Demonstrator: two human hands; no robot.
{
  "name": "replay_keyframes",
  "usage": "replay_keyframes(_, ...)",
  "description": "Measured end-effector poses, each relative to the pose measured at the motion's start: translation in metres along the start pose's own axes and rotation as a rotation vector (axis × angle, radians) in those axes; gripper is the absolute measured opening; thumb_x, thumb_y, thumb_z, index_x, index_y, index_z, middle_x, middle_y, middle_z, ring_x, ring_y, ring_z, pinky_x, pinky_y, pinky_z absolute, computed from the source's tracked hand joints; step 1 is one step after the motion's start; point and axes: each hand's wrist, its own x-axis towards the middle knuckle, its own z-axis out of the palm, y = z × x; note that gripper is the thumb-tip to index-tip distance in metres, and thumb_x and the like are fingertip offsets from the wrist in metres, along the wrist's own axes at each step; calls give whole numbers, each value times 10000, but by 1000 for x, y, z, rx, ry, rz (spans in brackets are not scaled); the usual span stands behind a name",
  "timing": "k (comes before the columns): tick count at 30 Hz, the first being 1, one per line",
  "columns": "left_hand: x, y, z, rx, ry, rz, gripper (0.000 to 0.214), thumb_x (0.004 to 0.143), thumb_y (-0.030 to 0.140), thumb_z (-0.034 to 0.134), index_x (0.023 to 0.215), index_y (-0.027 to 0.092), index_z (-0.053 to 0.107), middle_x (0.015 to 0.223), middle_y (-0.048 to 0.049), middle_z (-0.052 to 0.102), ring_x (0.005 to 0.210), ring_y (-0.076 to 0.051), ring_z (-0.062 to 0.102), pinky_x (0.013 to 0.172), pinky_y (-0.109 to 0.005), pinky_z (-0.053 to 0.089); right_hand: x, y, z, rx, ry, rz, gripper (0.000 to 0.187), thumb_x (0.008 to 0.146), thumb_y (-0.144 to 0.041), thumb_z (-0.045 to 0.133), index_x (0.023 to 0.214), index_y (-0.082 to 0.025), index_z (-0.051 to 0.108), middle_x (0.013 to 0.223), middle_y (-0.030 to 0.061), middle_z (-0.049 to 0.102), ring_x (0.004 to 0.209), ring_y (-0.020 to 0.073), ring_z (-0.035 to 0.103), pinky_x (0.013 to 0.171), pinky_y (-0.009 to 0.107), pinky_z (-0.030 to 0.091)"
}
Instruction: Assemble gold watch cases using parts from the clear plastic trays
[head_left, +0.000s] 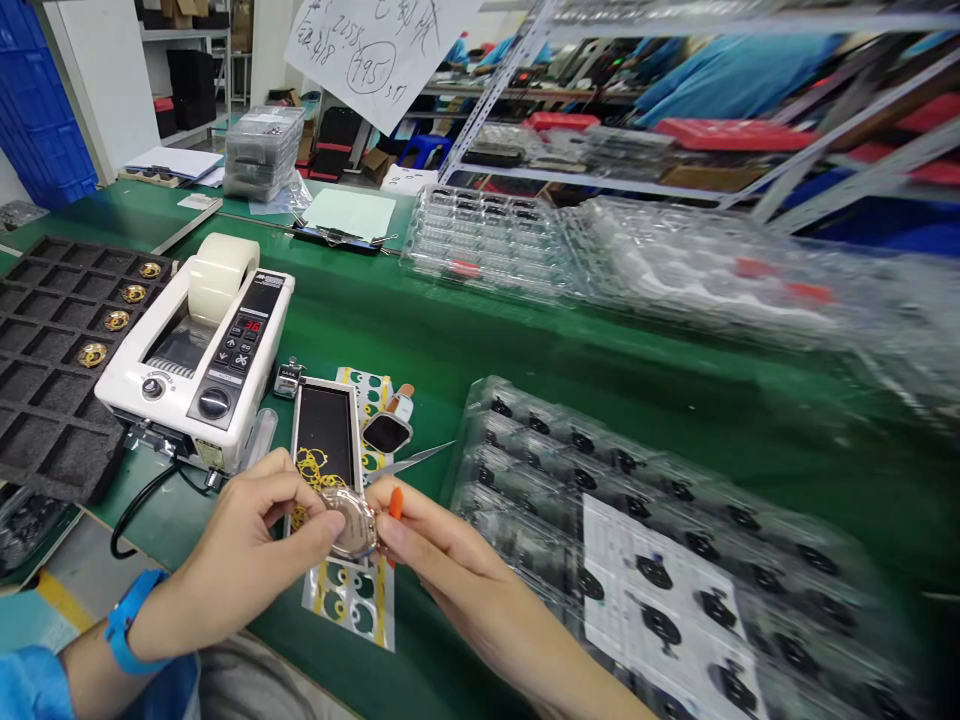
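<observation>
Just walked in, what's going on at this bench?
A person holds a round metal piece in both hands: the left hand grips one side, the right hand the other, with an orange item at its fingers. Nearby are a black tray with yellow rings and a square-faced watch.

Watch case (352, 528) left of blister tray (534, 556)

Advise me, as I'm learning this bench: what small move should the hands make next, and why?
I'd probably slide the left hand toward the edge of the round metal piece, baring its face: the left thumb covers part of it, while the right hand holds the opposite side.
</observation>
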Motion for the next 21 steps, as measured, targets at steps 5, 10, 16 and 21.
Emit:
replay_keyframes(5, -5, 1, 2, 294, 147, 136, 156, 846, 173, 585, 707, 181, 515, 723, 31, 441, 626, -113, 450, 564, -248, 346, -1, 2, -2, -32, 9, -28, 464, 885, -655, 492, 757, -210, 478, 729, -17, 398, 685, 145, 386, 647, 260, 381)
replay_keyframes(10, -9, -3, 2, 304, 359, 300, 104, 889, 90, 529, 880, 191, 550, 750, 21, 474, 611, -107, 458, 537, -230, 392, 0, 2, -6, -59, 56, -72, 444, 886, -644, 501, 777, -214, 515, 734, -10, 439, 688, 150, 403, 641, 262, 370)
replay_keyframes(16, -1, -10, 6, 218, 165, 550, 189, 875, 230, 660, 1062, 237, 689, 1236, -117, 591, 1174, -275, 557, 966, -460, 478, -3, 6, -5, -27, 26, -54, 433, 876, -642, 514, 796, -221, 573, 764, 7, 515, 736, 168, 472, 691, 273, 422)
replay_keyframes(21, 9, -14, 11, -117, -76, 512, 352, 757, 387, 781, 1050, 223, 676, 1304, -145, 602, 1266, -323, 529, 1110, -550, 355, -12, 18, 7, 131, 23, 23, 419, 817, -639, 589, 810, -225, 655, 764, 40, 593, 723, 200, 573, 686, 309, 485)
